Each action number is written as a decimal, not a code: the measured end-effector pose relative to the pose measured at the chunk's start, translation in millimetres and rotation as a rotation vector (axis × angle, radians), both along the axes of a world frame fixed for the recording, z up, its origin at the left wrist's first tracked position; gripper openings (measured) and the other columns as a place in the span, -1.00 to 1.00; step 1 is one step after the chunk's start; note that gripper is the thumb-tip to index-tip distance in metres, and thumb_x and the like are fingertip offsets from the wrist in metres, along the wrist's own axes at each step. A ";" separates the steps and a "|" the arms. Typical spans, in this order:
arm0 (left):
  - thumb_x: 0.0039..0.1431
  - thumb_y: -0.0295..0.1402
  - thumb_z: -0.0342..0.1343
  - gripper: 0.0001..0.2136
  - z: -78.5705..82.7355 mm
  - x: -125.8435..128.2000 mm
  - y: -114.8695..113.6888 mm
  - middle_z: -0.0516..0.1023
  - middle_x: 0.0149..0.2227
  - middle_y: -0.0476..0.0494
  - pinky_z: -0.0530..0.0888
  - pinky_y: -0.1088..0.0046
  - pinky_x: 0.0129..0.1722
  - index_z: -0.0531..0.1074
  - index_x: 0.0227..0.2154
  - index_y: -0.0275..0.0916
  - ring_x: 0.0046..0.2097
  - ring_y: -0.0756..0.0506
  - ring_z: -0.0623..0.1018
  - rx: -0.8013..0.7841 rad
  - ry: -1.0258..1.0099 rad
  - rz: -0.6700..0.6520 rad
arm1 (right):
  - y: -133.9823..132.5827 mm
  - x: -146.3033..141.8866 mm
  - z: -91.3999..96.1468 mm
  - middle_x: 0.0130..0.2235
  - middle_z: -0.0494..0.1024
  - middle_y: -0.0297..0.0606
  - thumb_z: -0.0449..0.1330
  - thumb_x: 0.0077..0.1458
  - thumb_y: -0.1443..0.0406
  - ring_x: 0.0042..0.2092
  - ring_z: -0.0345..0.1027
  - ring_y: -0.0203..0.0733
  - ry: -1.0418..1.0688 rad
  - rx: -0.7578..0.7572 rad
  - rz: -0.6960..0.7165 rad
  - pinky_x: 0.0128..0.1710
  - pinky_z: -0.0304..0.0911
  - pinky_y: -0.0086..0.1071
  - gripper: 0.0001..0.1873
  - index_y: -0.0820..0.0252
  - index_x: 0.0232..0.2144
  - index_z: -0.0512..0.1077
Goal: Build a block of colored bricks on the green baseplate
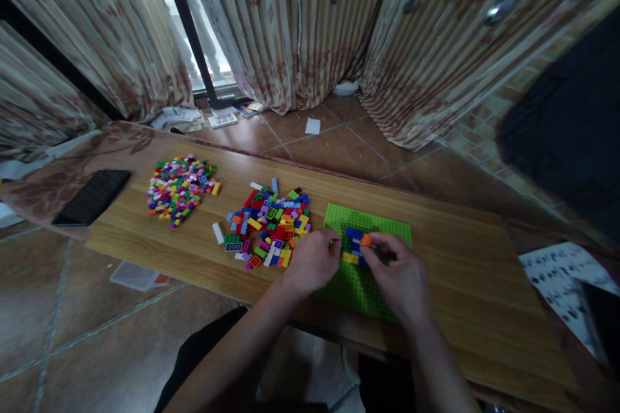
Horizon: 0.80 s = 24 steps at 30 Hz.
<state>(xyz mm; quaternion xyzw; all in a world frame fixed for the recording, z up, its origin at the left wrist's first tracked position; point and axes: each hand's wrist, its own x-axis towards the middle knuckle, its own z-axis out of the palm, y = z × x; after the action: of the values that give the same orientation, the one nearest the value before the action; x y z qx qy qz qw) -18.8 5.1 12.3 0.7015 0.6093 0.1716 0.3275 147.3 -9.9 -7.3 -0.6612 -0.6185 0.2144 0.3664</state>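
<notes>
A green baseplate (387, 224) lies on the wooden board, bearing a small block of blue, green and yellow bricks (353, 233). Pinched between the thumb and fingers of my right hand (400, 271) is an orange brick (367, 241), at the right side of that block; whether it is pressed down I cannot tell. My left hand (314, 261) rests over the plate's left edge, just left of the block. Its fingers are curled together, and what they hold, if anything, is hidden. Beside it spreads a pile of larger mixed bricks (271, 222).
Farther left on the wooden board (460, 258) sits a heap of tiny bricks (179, 187). A black phone-like slab (92, 197) lies past the board's left end. A printed sheet (562, 277) is at the right. Curtains (300, 32) hang behind, with papers on the floor.
</notes>
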 end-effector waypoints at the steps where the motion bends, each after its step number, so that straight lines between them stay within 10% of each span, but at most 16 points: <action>1: 0.24 -0.40 -0.09 -0.75 0.0 0.2 0.2 0.61 -0.33 -0.16 0.40 0.44 -0.29 0.52 -0.32 -0.24 -0.31 -0.09 0.56 -0.003 -0.001 0.003 | 0.0 -1.8 -0.1 -0.28 0.56 -0.20 0.20 0.04 0.15 -0.28 0.41 -0.12 -0.026 0.016 0.051 -0.24 0.32 -0.25 -0.74 0.14 -0.25 0.51; 6: 0.24 -0.39 -0.09 -0.74 -1.9 1.5 0.9 0.62 -0.32 -0.15 0.40 0.44 -0.27 0.53 -0.29 -0.23 -0.27 -0.10 0.58 -0.002 -0.013 0.010 | 0.1 -7.7 -0.8 -0.20 0.55 -0.19 0.09 0.13 0.25 -0.16 0.40 -0.08 -0.142 0.047 0.216 -0.12 0.30 -0.19 -0.75 0.13 -0.18 0.51; 24: 0.24 -0.41 -0.08 -0.75 -3.8 -0.2 2.1 0.61 -0.35 -0.14 0.40 0.45 -0.29 0.53 -0.31 -0.22 -0.31 -0.08 0.56 0.019 -0.008 0.012 | -3.5 -23.3 -10.1 -0.22 0.58 -0.15 0.06 0.14 0.30 -0.17 0.36 -0.01 -0.344 0.125 0.092 -0.12 0.25 -0.16 -0.74 0.17 -0.16 0.49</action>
<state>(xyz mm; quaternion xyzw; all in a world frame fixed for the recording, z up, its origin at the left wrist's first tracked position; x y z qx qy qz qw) -19.1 7.2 8.4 0.7003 0.6104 0.1822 0.3224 123.9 -13.4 -17.3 -0.6349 -0.7139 0.0757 0.2854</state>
